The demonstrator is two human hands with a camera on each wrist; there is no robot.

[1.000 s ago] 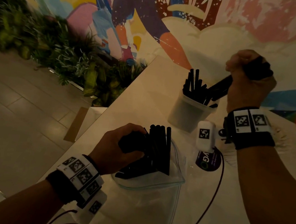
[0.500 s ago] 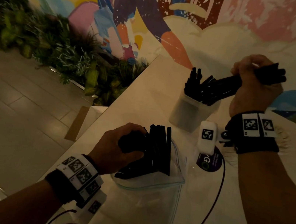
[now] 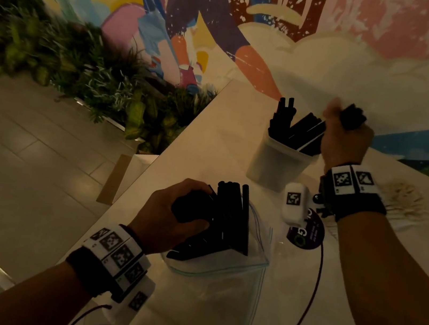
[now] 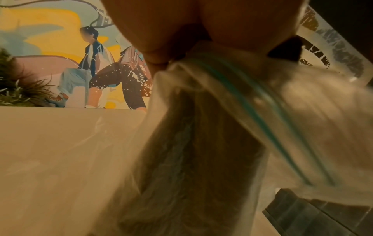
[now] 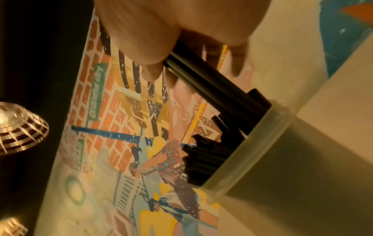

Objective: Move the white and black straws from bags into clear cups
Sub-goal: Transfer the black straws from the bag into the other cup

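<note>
Overhead, from the head camera, the left hand (image 3: 171,211) curls round a bundle of smooth black straws (image 3: 227,215) standing in the mouth of a clear zip bag (image 3: 218,275) near the tabletop's (image 3: 210,145) near left edge. Farther along, the right hand (image 3: 346,138), blurred, closes its fingers round a second bundle (image 3: 305,131) slanting into a frosted, round clear cup (image 3: 272,163), where more black straws stand. A purple round sticker (image 3: 306,233) lies between bag and cup; its lettering is too dim to read beyond a "G".

Seen from the left wrist, the fingers (image 4: 161,32) press crinkled bag film (image 4: 222,111) with its teal zip line against the palm.

Up close from the right wrist, the fingers (image 5: 145,39) wrap glossy straw tubes (image 5: 201,79) whose lower ends sit inside the cup's rim (image 5: 252,143). Behind them a painted mural (image 5: 121,127) carries a green sign, its writing illegible.
</note>
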